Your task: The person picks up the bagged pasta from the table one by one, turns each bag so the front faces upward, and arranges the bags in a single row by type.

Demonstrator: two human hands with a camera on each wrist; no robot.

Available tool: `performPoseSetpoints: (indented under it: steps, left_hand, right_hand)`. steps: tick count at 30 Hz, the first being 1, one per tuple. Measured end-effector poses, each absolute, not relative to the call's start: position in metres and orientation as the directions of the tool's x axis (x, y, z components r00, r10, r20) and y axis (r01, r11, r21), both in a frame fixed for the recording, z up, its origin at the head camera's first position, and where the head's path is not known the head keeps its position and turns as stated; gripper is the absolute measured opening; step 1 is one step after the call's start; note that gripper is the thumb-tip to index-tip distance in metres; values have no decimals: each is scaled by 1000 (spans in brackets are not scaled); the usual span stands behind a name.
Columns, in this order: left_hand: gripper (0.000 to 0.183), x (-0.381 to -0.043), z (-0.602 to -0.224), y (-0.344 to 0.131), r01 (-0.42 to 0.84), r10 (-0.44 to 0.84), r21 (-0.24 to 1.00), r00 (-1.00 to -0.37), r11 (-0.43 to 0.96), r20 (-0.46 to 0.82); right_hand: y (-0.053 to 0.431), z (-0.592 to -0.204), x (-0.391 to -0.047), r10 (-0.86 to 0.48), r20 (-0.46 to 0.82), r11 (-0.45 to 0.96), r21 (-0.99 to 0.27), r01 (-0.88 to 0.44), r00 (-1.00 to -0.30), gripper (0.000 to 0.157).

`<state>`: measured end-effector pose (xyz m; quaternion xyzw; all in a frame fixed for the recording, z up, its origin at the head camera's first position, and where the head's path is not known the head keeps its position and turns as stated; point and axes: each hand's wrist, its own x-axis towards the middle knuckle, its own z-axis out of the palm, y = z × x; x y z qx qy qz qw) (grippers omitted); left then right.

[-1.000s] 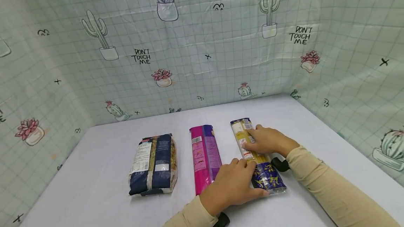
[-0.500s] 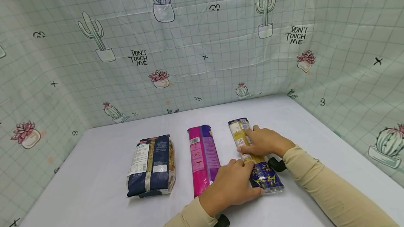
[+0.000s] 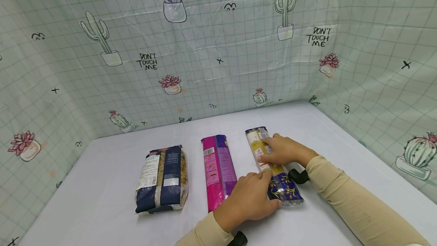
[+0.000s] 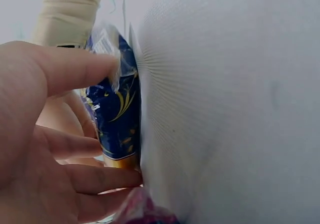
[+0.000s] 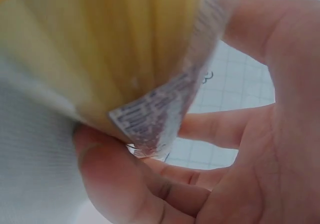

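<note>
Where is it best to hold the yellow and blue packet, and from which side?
Probably across the narrow middle of the yellow and blue packet, from above and its right. It is long and lies flat, so its width should be easy to span; the left hand and the pink packet are on its left.

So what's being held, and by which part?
The spaghetti packet: the right hand grips across its far half; the left hand touches its near, blue part.

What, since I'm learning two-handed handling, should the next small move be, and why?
Perhaps the left grip should curl closer around the near end of the yellow-and-blue packet: its fingers look fairly straight beside it, while the right grip holds the farther part.
</note>
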<state>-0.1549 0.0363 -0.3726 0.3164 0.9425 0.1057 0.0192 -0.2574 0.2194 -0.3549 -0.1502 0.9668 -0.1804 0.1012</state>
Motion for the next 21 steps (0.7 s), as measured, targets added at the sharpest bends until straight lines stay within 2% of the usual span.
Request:
performPoseSetpoints:
  steps: [11,21]
  left_hand:
    - [51,-159,-362,34,574,607,379,-793,726,39]
    - [49,-163,-359,29,595,624,420,-777,686,82]
  right_hand:
    - [220,-358,-262,-370,-121,849,-448,-282,-921,78]
    - [215,-361,-263,-337,-73,805,-540,-247,-939,71]
